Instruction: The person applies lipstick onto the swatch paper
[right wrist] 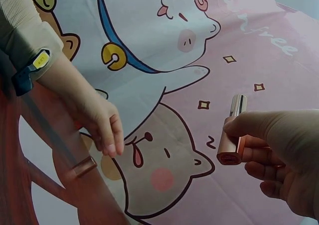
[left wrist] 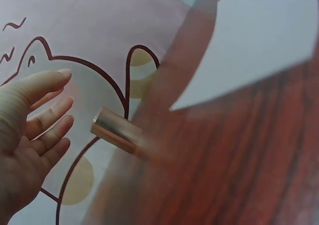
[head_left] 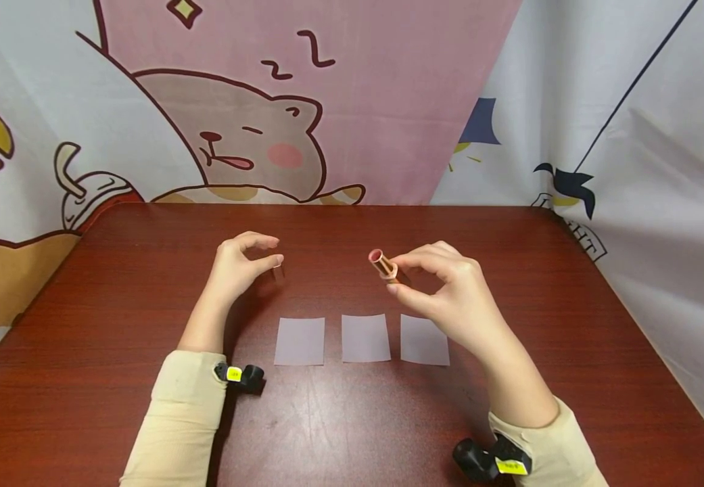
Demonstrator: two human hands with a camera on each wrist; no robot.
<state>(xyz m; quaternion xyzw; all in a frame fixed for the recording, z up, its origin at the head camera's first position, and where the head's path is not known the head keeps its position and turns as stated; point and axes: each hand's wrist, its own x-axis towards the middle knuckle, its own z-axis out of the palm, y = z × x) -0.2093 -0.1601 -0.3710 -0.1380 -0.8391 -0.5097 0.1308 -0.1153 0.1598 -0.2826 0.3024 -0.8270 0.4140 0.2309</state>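
Note:
Between thumb and fingertips, my right hand (head_left: pixel 443 277) pinches an uncapped gold lipstick (head_left: pixel 385 265) above the table. It leans to the left in the head view, its reddish-pink end up; the right wrist view shows the flat base of its tube (right wrist: pixel 230 144). On the table to the left stands the gold lipstick cap (left wrist: pixel 117 130), upright and partly hidden behind the thumb in the head view. My left hand (head_left: pixel 245 260) is beside this cap, thumb and fingers spread apart, holding nothing.
Three pale square paper sheets (head_left: pixel 299 341) lie in a row on the dark red-brown table (head_left: pixel 339 419), in front of the hands. A cartoon-printed cloth (head_left: pixel 388 101) hangs behind the table and along its sides. Each sleeve cuff carries a black wrist camera (head_left: pixel 248 377).

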